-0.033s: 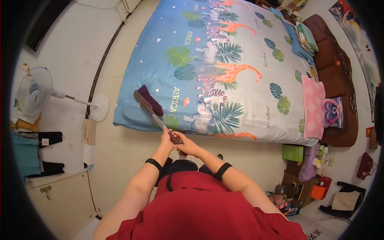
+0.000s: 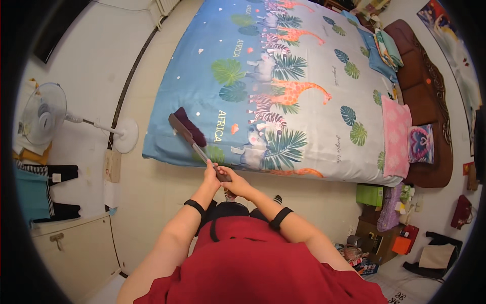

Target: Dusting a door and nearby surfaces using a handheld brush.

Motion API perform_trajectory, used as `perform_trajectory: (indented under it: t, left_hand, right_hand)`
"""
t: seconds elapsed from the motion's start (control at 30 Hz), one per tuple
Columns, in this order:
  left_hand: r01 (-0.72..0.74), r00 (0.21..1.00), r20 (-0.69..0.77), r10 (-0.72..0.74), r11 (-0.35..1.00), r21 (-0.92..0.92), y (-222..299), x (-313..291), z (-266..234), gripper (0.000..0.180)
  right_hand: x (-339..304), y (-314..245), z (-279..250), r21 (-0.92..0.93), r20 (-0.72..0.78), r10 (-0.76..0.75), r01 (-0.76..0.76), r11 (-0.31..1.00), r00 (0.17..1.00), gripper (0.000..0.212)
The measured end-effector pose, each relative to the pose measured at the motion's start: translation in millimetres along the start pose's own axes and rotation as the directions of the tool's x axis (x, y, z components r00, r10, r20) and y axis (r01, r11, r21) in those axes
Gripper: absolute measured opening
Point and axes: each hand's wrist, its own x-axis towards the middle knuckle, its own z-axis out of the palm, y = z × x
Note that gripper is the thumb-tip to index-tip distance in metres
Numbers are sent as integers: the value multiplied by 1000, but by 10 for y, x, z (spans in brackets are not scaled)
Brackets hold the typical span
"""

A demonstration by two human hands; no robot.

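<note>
A long-handled bed brush [image 2: 189,126] with dark purple bristles and a grey-brown back is over the near left corner of the bed [image 2: 298,55]. Its bristles seem to lie against the blue part of the animal-print cover. My left hand [image 2: 211,175] is closed round the handle near its grey shaft. Just to the right, my right hand [image 2: 234,182] also grips the handle, its fingers close to those of the left. Part of the handle is hidden by both hands.
A white standing fan [image 2: 124,136] and a cabinet [image 2: 83,253] are on the left. Pink fabric [image 2: 396,137] and a small patterned cushion [image 2: 421,143] lie by the brown headboard [image 2: 425,91]. A green box [image 2: 369,194] stands at the bed's right near corner.
</note>
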Motion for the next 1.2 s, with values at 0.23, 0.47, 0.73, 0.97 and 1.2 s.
perform_trajectory:
  t: [0.23, 0.47, 0.73, 0.97, 1.2]
  left_hand:
    - [15, 996, -92, -6, 995, 96, -1321, -208, 783, 45]
    - [87, 996, -32, -81, 898, 431, -3480, -586, 1598, 50]
    - [111, 942, 129, -310, 650, 752, -4285, -881, 1977, 47]
    - [-52, 984, 169, -49, 836, 546, -3207, -687, 1619, 47]
    - [-67, 989, -116, 91, 978, 199, -1532, -308, 519, 53]
  right_hand:
    - [-1046, 281, -1077, 253, -68, 239, -214, 943, 969, 60]
    - [-2581, 1203, -2180, 317, -420, 280, -150, 937, 863, 58]
    - [-3301, 1204, -2301, 550, -522, 442, -109, 828, 729, 65]
    - [-2544, 713, -1985, 503, -293, 271, -94, 859, 917, 75]
    - [-1260, 85, -1130, 80, 186, 188, -205, 975, 964, 76]
